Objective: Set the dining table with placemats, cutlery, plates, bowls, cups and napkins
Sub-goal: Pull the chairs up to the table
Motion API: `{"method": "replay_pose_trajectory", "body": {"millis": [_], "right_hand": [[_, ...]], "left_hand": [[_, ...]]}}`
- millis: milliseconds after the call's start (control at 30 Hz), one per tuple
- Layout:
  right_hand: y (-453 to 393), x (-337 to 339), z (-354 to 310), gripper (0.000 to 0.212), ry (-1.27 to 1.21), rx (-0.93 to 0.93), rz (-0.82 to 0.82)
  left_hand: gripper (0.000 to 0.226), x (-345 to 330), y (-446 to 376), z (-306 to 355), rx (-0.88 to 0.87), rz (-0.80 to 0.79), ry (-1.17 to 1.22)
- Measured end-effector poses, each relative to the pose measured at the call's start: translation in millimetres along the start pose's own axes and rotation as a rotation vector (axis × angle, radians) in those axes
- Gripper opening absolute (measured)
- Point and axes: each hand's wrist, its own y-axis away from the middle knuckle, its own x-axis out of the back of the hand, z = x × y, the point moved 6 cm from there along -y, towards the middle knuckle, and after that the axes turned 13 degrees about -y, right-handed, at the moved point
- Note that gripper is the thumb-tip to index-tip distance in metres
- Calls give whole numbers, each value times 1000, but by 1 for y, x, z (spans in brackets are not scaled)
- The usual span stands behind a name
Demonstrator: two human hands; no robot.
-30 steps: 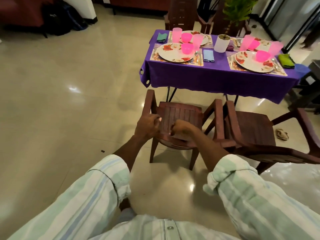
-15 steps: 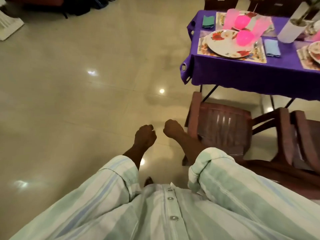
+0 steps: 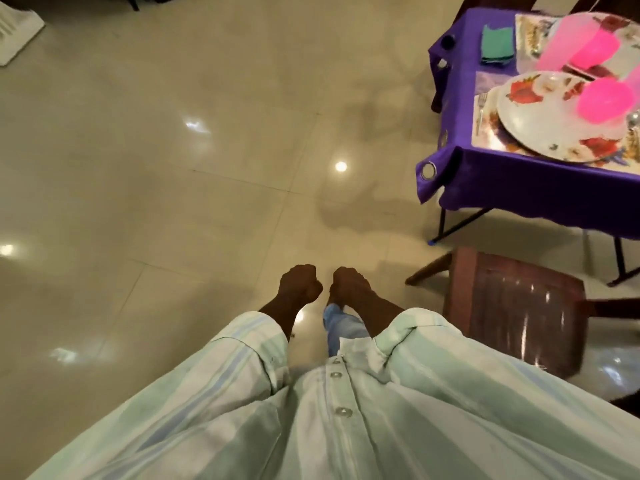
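My left hand (image 3: 300,284) and my right hand (image 3: 348,284) hang side by side over the tiled floor, both curled into fists with nothing in them. The dining table (image 3: 512,188) under a purple cloth is at the upper right, well away from both hands. On it lies a flowered placemat (image 3: 485,133) carrying a floral plate (image 3: 540,129) with a pink bowl (image 3: 606,98) on top. A fork (image 3: 482,109) lies left of the plate. A pink cup (image 3: 562,43) and a green napkin (image 3: 497,45) sit farther back.
A brown slatted chair (image 3: 519,306) stands to the right of my hands, below the table's near edge. Glossy beige floor tiles (image 3: 173,168) fill the left and centre. A white object (image 3: 15,32) lies at the top left corner.
Both hands left the chair back and drew in toward my body as fists. My view swung left and down, so the table and chair slid to the right edge.
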Motion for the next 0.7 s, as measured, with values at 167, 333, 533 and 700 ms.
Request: {"method": "replay_pose_trajectory", "body": {"millis": [167,333,533,700], "right_hand": [[-110,105,-55,26,-7,42,39],[-195,205,-98,22,-36,28,120],[-307,280,-113,25,-30,-55,118],[-422,367,-142,23,-83,-93,177]], "left_hand": [[25,98,-116,-7,11,3,-24],[21,188,-218,13,-11,50,10],[26,254,-344,30,-65,16,-36],[26,332,-479,26,-107,38,-71]]}}
